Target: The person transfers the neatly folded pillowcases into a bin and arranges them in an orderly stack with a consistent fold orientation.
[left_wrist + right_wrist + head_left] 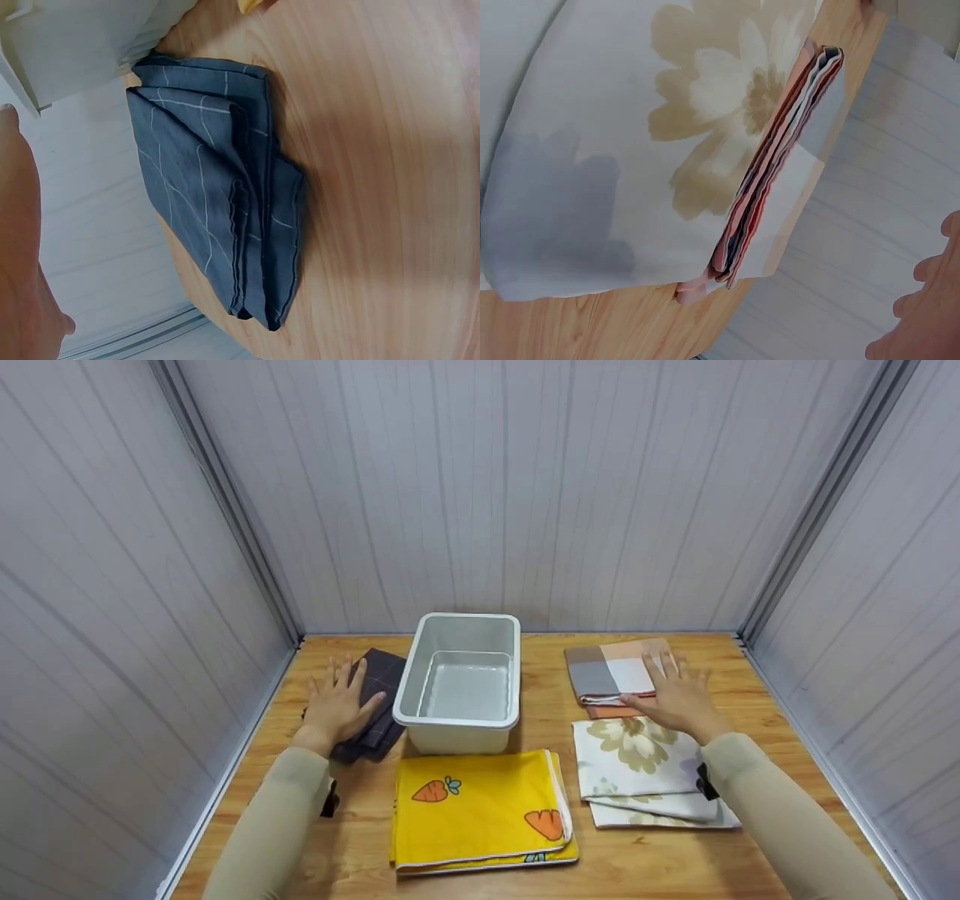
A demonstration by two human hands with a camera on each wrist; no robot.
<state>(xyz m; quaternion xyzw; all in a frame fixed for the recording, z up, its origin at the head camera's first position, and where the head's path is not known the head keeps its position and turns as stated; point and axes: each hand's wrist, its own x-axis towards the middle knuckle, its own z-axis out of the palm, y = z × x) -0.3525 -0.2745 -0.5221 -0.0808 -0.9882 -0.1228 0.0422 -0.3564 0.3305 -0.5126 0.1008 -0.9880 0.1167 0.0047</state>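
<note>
My left hand [335,705], fingers spread and straight, hovers over the left part of a folded dark checked cloth [384,679]. In the left wrist view that dark cloth [202,172] lies on the wood with thin pale lines across it, apart from the hand. My right hand [681,697] is also spread flat, above the right side of a folded plaid cloth [607,671] in grey, white and peach. Nearer to me lies a folded white cloth with tan flowers [645,765]; the right wrist view shows its flower print [705,112] close up. Both hands hold nothing.
A pale rectangular bin [457,735] stands between the hands, its inside bare. In front of it lies a folded yellow cloth [480,825] printed with carrots. Light panel walls [465,495] enclose the wooden table [352,855] at the back and both sides.
</note>
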